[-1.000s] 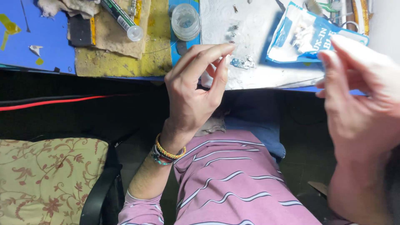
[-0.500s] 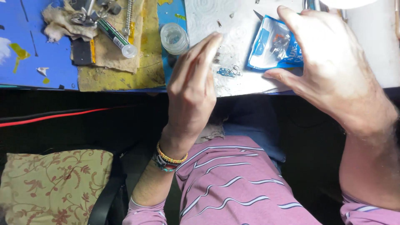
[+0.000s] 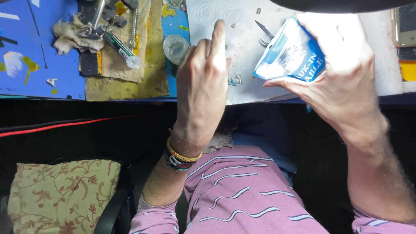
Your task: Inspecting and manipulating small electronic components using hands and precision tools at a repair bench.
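Right hand [image 3: 342, 73] is gripping a small blue and white plastic pouch [image 3: 288, 54], fingers curled over its top and thumb pressing along its lower edge, holding it tilted just above the pale sheet [image 3: 242, 43] that is covering part of the counter [image 3: 39, 52]. Left hand [image 3: 201, 86] is hovering over the same sheet with nothing in it, its fingers loosely spread and the index finger stretching forward toward the far side; beaded bracelets [image 3: 182, 157] are circling its wrist. Tiny metal bits [image 3: 234, 80] are lying on the sheet between the two hands, near the counter's front edge, and a pair of tweezers [image 3: 264, 32] is resting just beside the pouch's upper left corner. A small clear round jar [image 3: 175, 47] is sitting just left of the left hand. Farther left, a green tube with a clear cap [image 3: 122, 50] is lying on a worn yellowish cloth [image 3: 125, 82], beside a frayed rag [image 3: 69, 34]. Below the counter, a floral cushion [image 3: 60, 195] is sitting well apart from the hands.
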